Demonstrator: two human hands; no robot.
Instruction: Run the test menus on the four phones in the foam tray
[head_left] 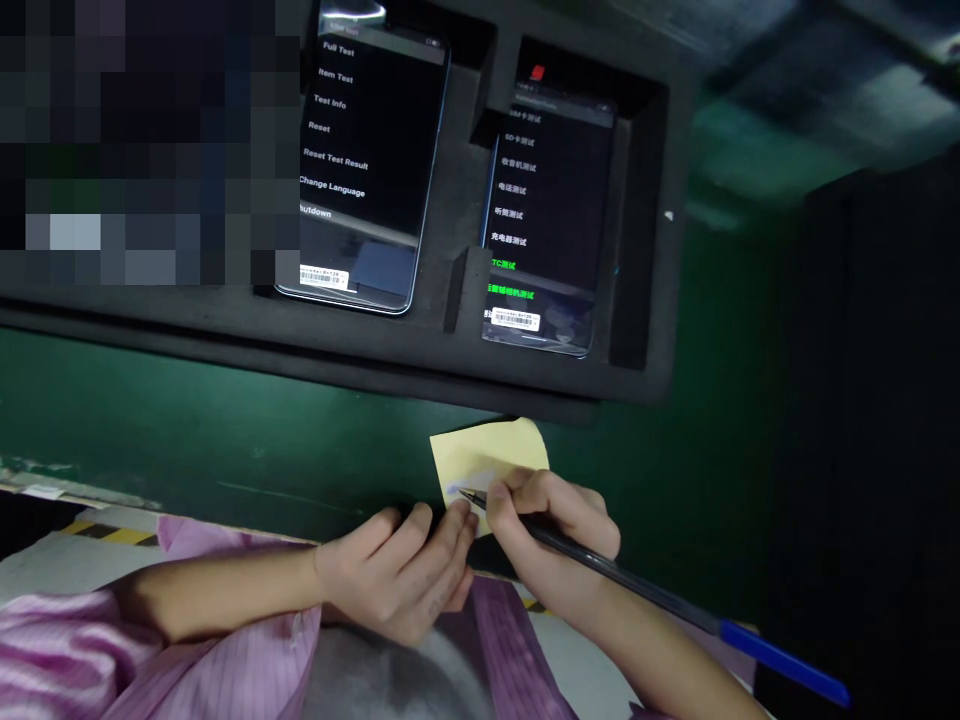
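A yellow sticky note [487, 447] lies near the front edge of the green table, its upper right corner curling. My left hand [397, 570] grips the note's lower left edge, with bent fingers pressed together and the thumb partly hidden below. In my right hand [559, 515], pinched between thumb and fingers, is a black pen [637, 577] with a blue cap on its rear end. The pen's tip touches the note or hovers just over it, beside a small blue mark. Part of the note is hidden under my right fingers.
Beyond the note, a black foam tray [337, 355] holds a phone [367, 130] with an English test menu and another phone [551, 220] with a Chinese test list. Both bear barcode labels. The green table [187, 420] ends just before my body. A dark shape stands at right.
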